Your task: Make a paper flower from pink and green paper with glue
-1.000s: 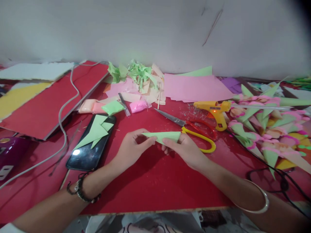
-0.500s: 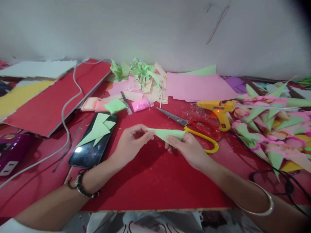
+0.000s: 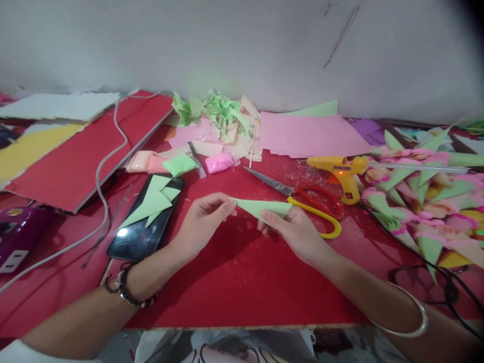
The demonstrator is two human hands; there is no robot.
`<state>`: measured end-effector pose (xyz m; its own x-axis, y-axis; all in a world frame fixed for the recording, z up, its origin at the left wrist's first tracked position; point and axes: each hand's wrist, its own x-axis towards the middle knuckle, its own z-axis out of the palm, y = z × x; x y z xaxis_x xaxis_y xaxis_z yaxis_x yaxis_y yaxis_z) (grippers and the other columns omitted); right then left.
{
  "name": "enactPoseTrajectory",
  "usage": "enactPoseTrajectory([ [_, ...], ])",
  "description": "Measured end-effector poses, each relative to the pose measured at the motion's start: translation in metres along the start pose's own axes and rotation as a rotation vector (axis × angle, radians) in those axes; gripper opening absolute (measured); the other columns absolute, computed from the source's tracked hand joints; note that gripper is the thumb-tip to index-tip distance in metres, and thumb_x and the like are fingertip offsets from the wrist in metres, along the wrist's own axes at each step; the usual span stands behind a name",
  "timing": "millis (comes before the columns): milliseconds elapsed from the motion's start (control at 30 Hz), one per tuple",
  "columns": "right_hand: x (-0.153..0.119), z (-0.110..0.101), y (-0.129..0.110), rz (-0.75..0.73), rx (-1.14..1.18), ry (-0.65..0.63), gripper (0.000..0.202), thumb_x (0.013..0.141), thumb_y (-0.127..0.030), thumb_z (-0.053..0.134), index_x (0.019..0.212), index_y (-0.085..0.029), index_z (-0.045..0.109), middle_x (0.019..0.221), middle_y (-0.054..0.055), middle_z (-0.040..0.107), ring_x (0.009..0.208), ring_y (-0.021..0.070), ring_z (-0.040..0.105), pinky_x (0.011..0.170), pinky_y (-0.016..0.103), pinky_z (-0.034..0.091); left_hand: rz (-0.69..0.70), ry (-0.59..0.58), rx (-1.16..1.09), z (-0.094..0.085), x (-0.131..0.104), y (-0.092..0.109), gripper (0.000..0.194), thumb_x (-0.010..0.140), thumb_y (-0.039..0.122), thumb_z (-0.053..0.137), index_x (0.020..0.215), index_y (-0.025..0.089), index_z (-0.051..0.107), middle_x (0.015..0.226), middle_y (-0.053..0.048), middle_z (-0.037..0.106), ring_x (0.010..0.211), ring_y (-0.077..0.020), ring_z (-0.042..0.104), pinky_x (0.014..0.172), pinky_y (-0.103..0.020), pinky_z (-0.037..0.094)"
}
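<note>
Between my two hands a light green paper cone (image 3: 252,207) is held above the red tabletop (image 3: 242,282), its narrow point toward the left. My left hand (image 3: 206,222) pinches that tip between thumb and finger. My right hand (image 3: 293,229) grips the wide end, thumb on the near side and fingers behind, partly hidden. Just beyond my right hand lie scissors (image 3: 325,228) with one red and one yellow handle, blades pointing up and left. Near my left wrist, cut green paper pieces (image 3: 153,201) rest on a dark phone (image 3: 132,247).
A yellow glue gun (image 3: 350,186) with a lit light sits right of the scissors. Pink-and-green paper flowers (image 3: 423,201) crowd the right side. Pink sheets (image 3: 310,132), paper scraps (image 3: 223,113) and clay packets (image 3: 179,164) lie along the back. A grey cable (image 3: 99,176) crosses the left.
The paper cone and my right hand have shifted very slightly to the right. My left thumb has slid a little along the tip. Everything else looks the same.
</note>
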<state>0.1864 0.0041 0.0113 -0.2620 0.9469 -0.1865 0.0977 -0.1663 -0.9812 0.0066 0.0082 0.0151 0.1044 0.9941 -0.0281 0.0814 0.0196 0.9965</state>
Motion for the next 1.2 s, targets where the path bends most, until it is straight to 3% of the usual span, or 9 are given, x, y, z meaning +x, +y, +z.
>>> enactPoseTrajectory([
  [367, 0.0, 0.0, -0.003, -0.032, -0.056, 0.034, 0.026, 0.072, -0.04, 0.057, 0.059, -0.017, 0.06, 0.057, 0.0, 0.062, 0.05, 0.0095, 0.053, 0.05, 0.022, 0.042, 0.014, 0.05, -0.136, 0.0, -0.003, 0.001, 0.01, 0.07, 0.026, 0.062, 0.068, 0.017, 0.057, 0.062, 0.005, 0.055, 0.058, -0.0061, 0.047, 0.056, -0.016, 0.039],
  [700, -0.001, 0.0, -0.004, -0.029, -0.087, 0.052, 0.028, 0.07, -0.042, 0.058, 0.057, -0.018, 0.06, 0.057, 0.001, 0.062, 0.05, 0.0103, 0.053, 0.051, 0.023, 0.043, 0.049, 0.105, -0.014, -0.001, -0.002, 0.001, 0.013, 0.073, 0.028, 0.055, 0.065, 0.017, 0.054, 0.06, 0.004, 0.052, 0.055, -0.0073, 0.044, 0.053, -0.019, 0.036],
  [867, 0.0, -0.001, -0.002, -0.029, -0.076, 0.064, 0.025, 0.072, -0.039, 0.057, 0.059, -0.018, 0.06, 0.058, 0.0, 0.062, 0.051, 0.0103, 0.053, 0.051, 0.023, 0.042, 0.058, 0.162, -0.072, -0.006, 0.002, -0.002, 0.013, 0.074, 0.028, 0.055, 0.066, 0.018, 0.057, 0.058, 0.005, 0.051, 0.051, -0.0066, 0.042, 0.05, -0.018, 0.034],
  [1033, 0.0, 0.0, -0.003, -0.032, -0.097, 0.057, 0.022, 0.072, -0.036, 0.057, 0.06, -0.018, 0.06, 0.056, -0.001, 0.061, 0.051, 0.0104, 0.053, 0.052, 0.024, 0.042, 0.052, 0.051, 0.002, -0.005, 0.001, 0.004, 0.019, 0.077, 0.032, 0.052, 0.074, 0.016, 0.062, 0.058, 0.004, 0.052, 0.049, -0.0061, 0.042, 0.048, -0.017, 0.036],
  [1200, -0.002, 0.001, -0.004, -0.017, -0.196, 0.063, 0.021, 0.072, -0.035, 0.057, 0.062, -0.017, 0.061, 0.055, 0.0, 0.06, 0.052, 0.0111, 0.053, 0.052, 0.024, 0.041, 0.048, 0.029, 0.217, -0.001, -0.003, 0.01, 0.018, 0.074, 0.029, 0.057, 0.063, 0.016, 0.063, 0.058, 0.003, 0.06, 0.053, -0.008, 0.05, 0.053, -0.017, 0.039],
])
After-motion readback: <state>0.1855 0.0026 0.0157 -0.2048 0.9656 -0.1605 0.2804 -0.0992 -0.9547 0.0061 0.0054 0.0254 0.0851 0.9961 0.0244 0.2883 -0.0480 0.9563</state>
